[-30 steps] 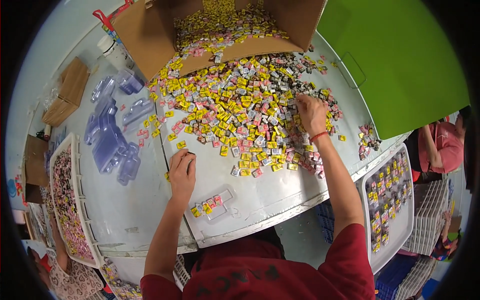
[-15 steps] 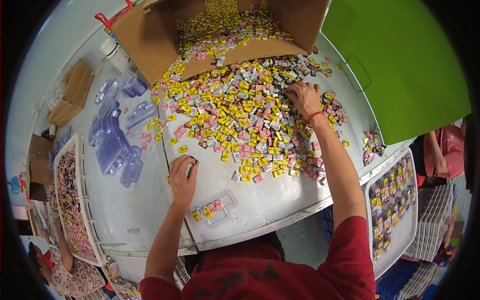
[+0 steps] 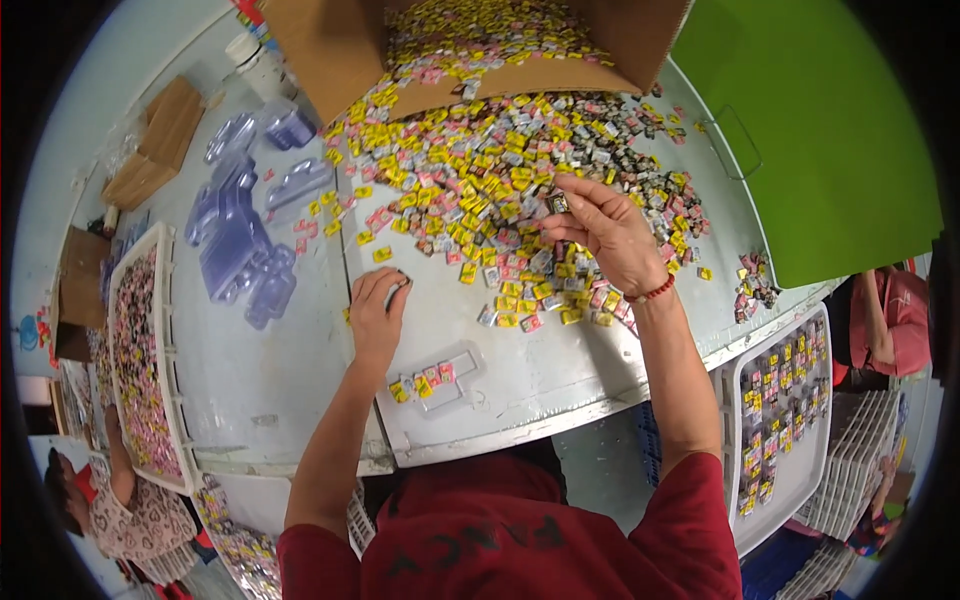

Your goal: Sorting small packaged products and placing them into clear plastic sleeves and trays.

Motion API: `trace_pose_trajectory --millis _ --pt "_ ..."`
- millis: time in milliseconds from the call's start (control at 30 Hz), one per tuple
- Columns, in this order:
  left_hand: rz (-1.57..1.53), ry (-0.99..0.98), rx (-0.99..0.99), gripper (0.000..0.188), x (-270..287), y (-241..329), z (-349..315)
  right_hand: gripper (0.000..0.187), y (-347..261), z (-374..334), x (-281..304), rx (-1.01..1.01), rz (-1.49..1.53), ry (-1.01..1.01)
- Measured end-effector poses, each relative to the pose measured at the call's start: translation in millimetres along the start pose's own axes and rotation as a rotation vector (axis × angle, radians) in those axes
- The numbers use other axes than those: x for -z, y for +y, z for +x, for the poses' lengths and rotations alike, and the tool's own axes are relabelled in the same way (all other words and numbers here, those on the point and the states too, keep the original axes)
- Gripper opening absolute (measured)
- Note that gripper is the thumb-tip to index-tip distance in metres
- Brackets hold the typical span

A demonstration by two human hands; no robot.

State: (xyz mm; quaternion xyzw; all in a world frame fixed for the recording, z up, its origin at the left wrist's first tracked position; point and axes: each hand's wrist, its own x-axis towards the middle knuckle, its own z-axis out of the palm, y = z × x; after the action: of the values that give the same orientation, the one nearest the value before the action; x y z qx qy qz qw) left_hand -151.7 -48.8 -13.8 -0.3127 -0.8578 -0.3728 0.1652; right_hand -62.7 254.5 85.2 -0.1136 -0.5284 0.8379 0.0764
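A wide heap of small wrapped pieces in yellow, pink, silver and dark colours covers the white table. My right hand is lifted over the heap's near edge and pinches one small dark piece between thumb and fingertips. My left hand rests on the table left of the heap, fingers curled, with something small at its fingertips. Just below it lies a clear plastic tray holding a few yellow and pink pieces.
An open cardboard box full of pieces lies tipped at the back. Stacked clear blister trays sit to the left. White baskets of filled trays stand at left and right. A green board is at right. Other people are at the lower left and right edges.
My right hand has pulled back from the heap and risen with a dark piece pinched. My left hand has shifted slightly up and right, above the clear tray.
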Motion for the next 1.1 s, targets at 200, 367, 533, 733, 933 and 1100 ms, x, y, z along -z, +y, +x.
trace_pose_trajectory --millis 200,367,533,733,933,1100 --pt "-0.023 -0.026 0.038 0.013 2.2 2.8 -0.4 0.02 31.4 -31.9 -22.1 -0.062 -0.081 0.009" --pt "-0.021 -0.055 0.03 0.018 27.8 13.8 -8.0 0.019 55.0 -44.8 -27.5 -0.171 -0.362 -0.083" --pt "-0.132 -0.03 0.103 0.019 45.5 55.6 -31.0 0.014 84.4 -56.3 -50.0 -0.014 -0.691 -0.153" --pt "-0.185 -0.12 -0.027 0.02 19.3 80.7 -68.5 0.011 102.3 -65.5 -66.1 0.215 -1.092 -0.203" --pt "-0.155 -0.113 -0.113 0.02 7.3 64.6 -78.4 0.012 111.1 -76.9 -67.7 0.199 -1.123 -0.194" --pt "-0.174 -0.132 -0.189 0.019 9.7 60.5 -77.0 0.011 116.5 -81.4 -69.2 0.28 -1.111 -0.187"
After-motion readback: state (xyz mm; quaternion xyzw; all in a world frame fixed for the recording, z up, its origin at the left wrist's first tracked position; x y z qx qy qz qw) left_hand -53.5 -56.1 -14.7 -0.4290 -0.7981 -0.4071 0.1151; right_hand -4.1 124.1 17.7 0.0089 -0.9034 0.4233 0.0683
